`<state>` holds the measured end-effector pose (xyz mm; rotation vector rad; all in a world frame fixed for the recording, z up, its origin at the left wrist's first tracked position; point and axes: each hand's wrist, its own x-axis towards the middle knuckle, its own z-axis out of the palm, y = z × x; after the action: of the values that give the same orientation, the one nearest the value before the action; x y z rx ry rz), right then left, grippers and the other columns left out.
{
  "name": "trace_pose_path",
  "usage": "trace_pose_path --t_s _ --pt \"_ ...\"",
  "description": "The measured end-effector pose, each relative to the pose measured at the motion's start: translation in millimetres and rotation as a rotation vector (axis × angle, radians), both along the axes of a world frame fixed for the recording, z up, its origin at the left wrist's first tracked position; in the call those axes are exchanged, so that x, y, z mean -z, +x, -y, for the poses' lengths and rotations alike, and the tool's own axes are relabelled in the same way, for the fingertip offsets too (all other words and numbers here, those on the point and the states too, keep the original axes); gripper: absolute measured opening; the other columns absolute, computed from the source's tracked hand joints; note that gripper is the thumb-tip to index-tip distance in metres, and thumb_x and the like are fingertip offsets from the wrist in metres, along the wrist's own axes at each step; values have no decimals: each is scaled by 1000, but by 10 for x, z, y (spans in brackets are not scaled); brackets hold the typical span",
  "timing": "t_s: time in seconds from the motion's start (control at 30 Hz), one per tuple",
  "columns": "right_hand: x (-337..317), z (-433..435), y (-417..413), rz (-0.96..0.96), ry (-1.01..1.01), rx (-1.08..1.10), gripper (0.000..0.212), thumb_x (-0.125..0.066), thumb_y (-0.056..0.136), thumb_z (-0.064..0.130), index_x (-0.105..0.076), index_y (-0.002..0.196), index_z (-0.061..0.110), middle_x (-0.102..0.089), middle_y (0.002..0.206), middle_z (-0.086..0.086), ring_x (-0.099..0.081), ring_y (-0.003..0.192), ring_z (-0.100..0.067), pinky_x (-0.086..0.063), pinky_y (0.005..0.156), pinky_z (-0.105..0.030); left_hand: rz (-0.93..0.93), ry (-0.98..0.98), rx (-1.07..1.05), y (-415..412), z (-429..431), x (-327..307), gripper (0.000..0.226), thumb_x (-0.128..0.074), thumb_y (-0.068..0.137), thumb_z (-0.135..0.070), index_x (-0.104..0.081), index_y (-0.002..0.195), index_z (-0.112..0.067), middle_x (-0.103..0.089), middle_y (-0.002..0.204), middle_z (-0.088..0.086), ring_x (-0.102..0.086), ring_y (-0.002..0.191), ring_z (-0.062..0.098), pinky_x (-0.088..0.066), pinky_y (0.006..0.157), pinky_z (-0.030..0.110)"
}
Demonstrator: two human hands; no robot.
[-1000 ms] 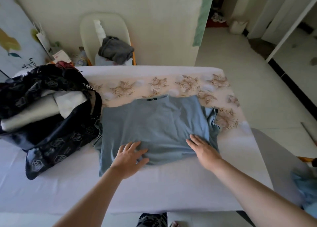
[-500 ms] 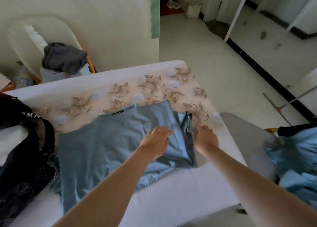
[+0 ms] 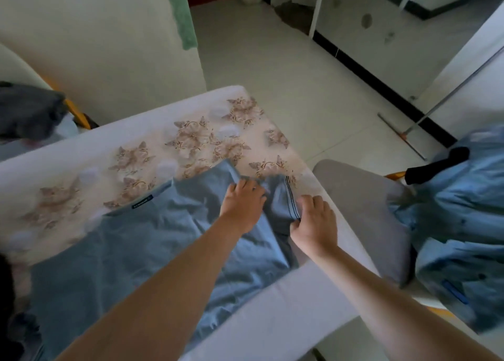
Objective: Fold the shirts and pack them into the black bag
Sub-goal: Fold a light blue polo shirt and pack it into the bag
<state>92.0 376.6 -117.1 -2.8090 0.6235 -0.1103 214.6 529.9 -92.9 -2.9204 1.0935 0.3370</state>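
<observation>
White worktop (image 3: 275, 317) with a floral cloth (image 3: 191, 139) by a tiled floor: the sleeve fold on a blue shirt (image 3: 131, 251).
The shirt lay flat at centre frame, its collar label toward the floral cloth and its hem toward the bottom edge, so its long axis ran from centre left down to the lower middle. The left grip (image 3: 242, 205) pressed on the shoulder with bent fingers; whether it pinched cloth could not be told. The right grip (image 3: 313, 221) pinched the striped hem of the sleeve (image 3: 281, 197) between thumb and fingers. To do it well, I judge the left should pin the fold line while the right carries the sleeve flat across the body, keeping the edge straight along the long axis and smoothing creases before the next fold.
</observation>
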Motion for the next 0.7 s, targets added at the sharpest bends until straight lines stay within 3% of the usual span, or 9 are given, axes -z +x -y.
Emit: trace_pose_path --t_s 0.07,0.17,0.27,0.4,0.47,0.53,0.6,0.67,0.7 --pt "28 -3 41 78 -35 -112 36 -64 67 9 -61 103 14 -56 94 -8 -53 81 -30 -47 68 -39 -46 -105 -13 103 186 -30 39 -36 105 -29 -38 142 -17 -42 142 6 -37 131 25 -33 110 42" --pt "86 -12 56 26 -51 -119 5 -66 80 17 -64 83 15 -56 82 -6 -55 73 -32 -43 63 -38 -231 -129 15 206 423 -75 51 -48 102 -26 -29 149 -22 -35 152 4 -31 139 28 -29 113 49" --pt "83 30 35 -71 73 4 8 -63 86 25 -65 88 17 -58 86 -4 -58 80 -31 -42 69 -37 -251 -75 -38 305 604 -42 50 -58 96 -16 -40 141 -27 -56 132 8 -51 122 33 -42 102 45" --pt "-19 60 33 -162 254 22 40 -60 85 37 -59 121 20 -55 114 -3 -52 109 -27 -43 92 -37 -371 -143 -107 402 642 -134 56 -55 86 1 -62 128 -35 -62 128 10 -60 107 31 -52 92 41" --pt "-97 41 81 -172 380 -16 65 -62 84 39 -42 144 22 -47 133 -1 -43 124 -24 -38 105 -36 -401 -262 -163 429 575 -269 36 -53 86 -2 -74 102 -27 -69 111 5 -61 92 21 -49 82 30" --pt "-144 -6 144 -165 505 -33 76 -63 79 41 -35 148 27 -50 134 3 -44 125 -22 -40 107 -38 -518 -419 -262 448 419 -410 31 -52 87 -3 -72 80 -25 -71 89 1 -58 71 15 -45 66 25" --pt "-195 -47 220 -164 577 -27 65 -60 71 47 -49 134 33 -63 109 3 -57 106 -22 -50 92 -36 -611 -529 -357 482 184 -480 33 -51 87 0 -67 72 -26 -72 85 6 -59 65 18 -47 59 28" --pt "-313 -105 263 -233 535 -74 31 -60 74 43 -61 98 25 -64 84 3 -62 86 -21 -50 76 -30 -655 -595 -427 508 -72 -538 38 -48 87 7 -65 70 -23 -74 91 4 -66 82 22 -52 72 34" --pt "-375 -135 275 -252 521 -109 17 -61 76 36 -60 85 22 -64 78 4 -61 80 -19 -48 72 -28 -676 -623 -453 501 -192 -572 38 -46 88 10 -64 71 -19 -74 93 2 -65 87 19 -50 75 29"
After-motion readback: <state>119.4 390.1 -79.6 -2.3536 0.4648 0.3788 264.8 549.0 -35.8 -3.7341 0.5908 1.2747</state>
